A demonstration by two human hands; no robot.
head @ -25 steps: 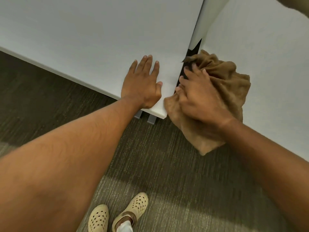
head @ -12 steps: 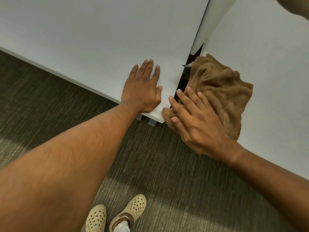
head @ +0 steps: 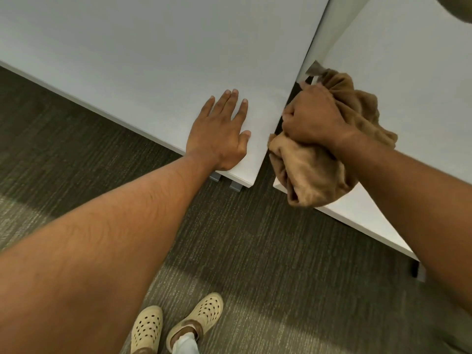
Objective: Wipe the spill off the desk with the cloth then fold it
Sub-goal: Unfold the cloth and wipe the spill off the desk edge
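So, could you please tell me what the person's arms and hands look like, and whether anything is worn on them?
Both forearms are bare, with no sleeves in view up to the frame edge. The left hand and right hand wear no gloves, rings, watch or bands that show. Fine hair runs along the left forearm. Fingernails on the left hand are short and plain. There are no markings.

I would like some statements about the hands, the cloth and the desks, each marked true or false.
1. The right hand grips the bunched brown cloth. True.
2. The left hand holds a corner of the cloth. False: it lies flat on the left desk, apart from the cloth.
3. The cloth is neatly folded. False: it is crumpled.
4. Part of the cloth hangs past the right desk edge. True.
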